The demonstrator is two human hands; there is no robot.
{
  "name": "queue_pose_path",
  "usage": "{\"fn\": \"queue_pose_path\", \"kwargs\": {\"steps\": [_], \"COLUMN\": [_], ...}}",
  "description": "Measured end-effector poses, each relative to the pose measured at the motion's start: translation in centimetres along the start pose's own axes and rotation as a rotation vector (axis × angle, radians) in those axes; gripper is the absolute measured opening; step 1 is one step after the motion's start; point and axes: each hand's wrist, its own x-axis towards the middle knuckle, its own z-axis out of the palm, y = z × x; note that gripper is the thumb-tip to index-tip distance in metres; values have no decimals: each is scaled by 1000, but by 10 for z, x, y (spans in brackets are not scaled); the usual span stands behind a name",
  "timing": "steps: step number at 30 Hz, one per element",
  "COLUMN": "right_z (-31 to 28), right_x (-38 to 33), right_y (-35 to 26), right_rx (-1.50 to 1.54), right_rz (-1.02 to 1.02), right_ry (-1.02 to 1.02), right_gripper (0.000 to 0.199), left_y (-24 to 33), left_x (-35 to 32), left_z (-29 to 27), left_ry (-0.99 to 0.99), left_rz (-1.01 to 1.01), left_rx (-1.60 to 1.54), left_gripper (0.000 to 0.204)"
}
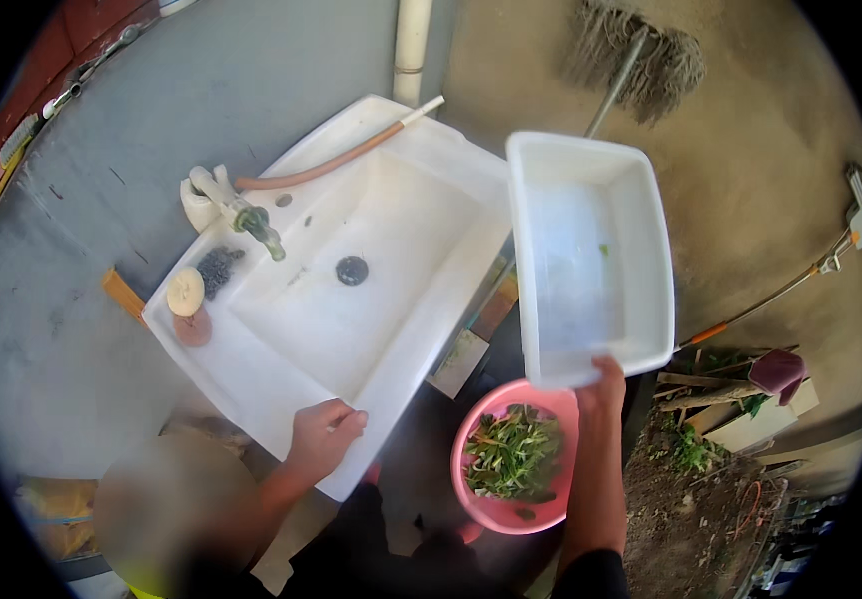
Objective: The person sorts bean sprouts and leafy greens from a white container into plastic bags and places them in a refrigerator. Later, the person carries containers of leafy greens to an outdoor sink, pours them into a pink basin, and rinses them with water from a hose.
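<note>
My right hand [603,387] grips the near rim of a white rectangular plastic basin [581,260], holding it tilted to the right of the sink. A small green leaf bit [604,250] clings inside the basin. My left hand [323,439] is curled over the near rim of the white sink [351,364], fingers pinched together; what they hold, if anything, is too small to make out. Below the basin stands a pink tub [478,512] with cut leafy greens [511,454] in it, partly behind my right forearm.
A tap [263,232] with a brown hose [336,165] beside it serves the sink. On the sink's left ledge lie a dark scourer [217,270], a cream round piece [185,292] and a pinkish one [192,327]. A mop [651,75] leans beyond the basin.
</note>
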Motion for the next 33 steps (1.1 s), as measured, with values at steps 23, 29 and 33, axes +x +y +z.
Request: {"fn": "queue_pose_path", "kwargs": {"steps": [23,29,33], "right_z": [255,356,393], "right_x": [36,178,184], "right_y": [188,291,316], "right_rx": [-380,-1466,-1758], "right_rz": [388,-851,-1325], "right_ry": [-365,-715,-730], "right_gripper": [28,29,29], "left_y": [-82,-70,-73], "left_x": [17,22,21], "left_z": [-86,-87,-89], "left_ry": [133,41,-7], "left_rz": [154,54,25], "left_rx": [733,808,850], "left_gripper": [19,20,18]}}
